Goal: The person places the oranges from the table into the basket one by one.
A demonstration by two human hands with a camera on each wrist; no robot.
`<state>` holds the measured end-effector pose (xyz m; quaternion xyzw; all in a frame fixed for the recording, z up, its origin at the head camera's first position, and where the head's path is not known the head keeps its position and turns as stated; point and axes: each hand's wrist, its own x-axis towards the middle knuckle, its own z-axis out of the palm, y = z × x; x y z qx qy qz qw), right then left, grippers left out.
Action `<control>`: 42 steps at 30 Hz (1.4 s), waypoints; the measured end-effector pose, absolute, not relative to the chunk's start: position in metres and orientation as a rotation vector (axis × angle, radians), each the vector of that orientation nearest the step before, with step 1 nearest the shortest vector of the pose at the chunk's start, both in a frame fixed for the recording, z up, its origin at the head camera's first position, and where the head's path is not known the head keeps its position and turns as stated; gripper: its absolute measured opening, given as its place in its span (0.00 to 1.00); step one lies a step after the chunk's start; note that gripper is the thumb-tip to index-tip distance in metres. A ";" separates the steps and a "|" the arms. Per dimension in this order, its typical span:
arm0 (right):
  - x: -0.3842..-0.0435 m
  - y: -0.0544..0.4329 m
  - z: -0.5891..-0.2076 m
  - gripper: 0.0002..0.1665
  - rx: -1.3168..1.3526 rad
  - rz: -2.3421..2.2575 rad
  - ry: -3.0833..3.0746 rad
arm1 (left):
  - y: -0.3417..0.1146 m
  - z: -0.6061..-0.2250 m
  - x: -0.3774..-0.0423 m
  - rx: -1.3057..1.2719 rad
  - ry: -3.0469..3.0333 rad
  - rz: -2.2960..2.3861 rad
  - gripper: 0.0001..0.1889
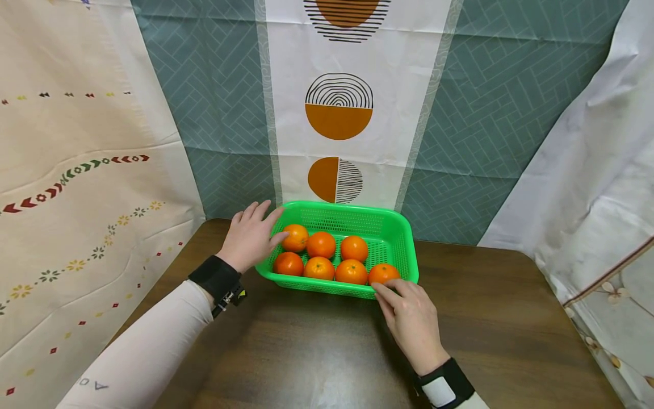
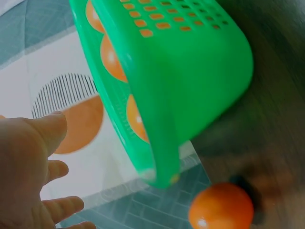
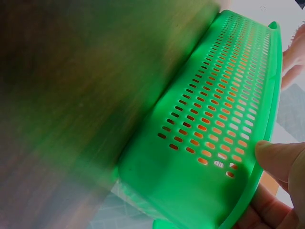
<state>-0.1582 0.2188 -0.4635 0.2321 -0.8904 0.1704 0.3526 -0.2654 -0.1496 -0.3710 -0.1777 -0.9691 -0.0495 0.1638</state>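
Observation:
A green perforated plastic basket stands on the table with several oranges in it, in a back row and a front row. My right hand grips the front rim near the right corner, the thumb outside and the fingers inside the wall. Beside the basket's left end hovers my left hand, fingers spread and holding nothing; its thumb overlaps the rim in the head view. One loose orange lies on the table outside the basket in the left wrist view, hidden behind my left hand in the head view.
The dark wooden table extends in front of and to both sides of the basket. Behind it hangs a patterned cloth, with a cream curtain at the left and a white one at the right.

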 end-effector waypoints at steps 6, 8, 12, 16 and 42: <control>-0.158 0.219 -0.464 0.20 0.591 0.445 -2.317 | -0.165 -0.376 -0.274 -0.438 -2.810 -0.201 0.35; -0.158 0.219 -0.464 0.21 0.589 0.446 -2.319 | -0.170 -0.377 -0.277 -0.418 -2.819 -0.217 0.35; -0.158 0.219 -0.464 0.20 0.593 0.443 -2.313 | -0.179 -0.381 -0.281 -0.378 -2.838 -0.236 0.35; -0.158 0.219 -0.463 0.18 0.609 0.445 -2.295 | -0.185 -0.384 -0.284 -0.342 -2.849 -0.235 0.35; -0.159 0.219 -0.463 0.20 0.607 0.441 -2.297 | -0.200 -0.399 -0.315 -0.185 -2.964 -0.329 0.36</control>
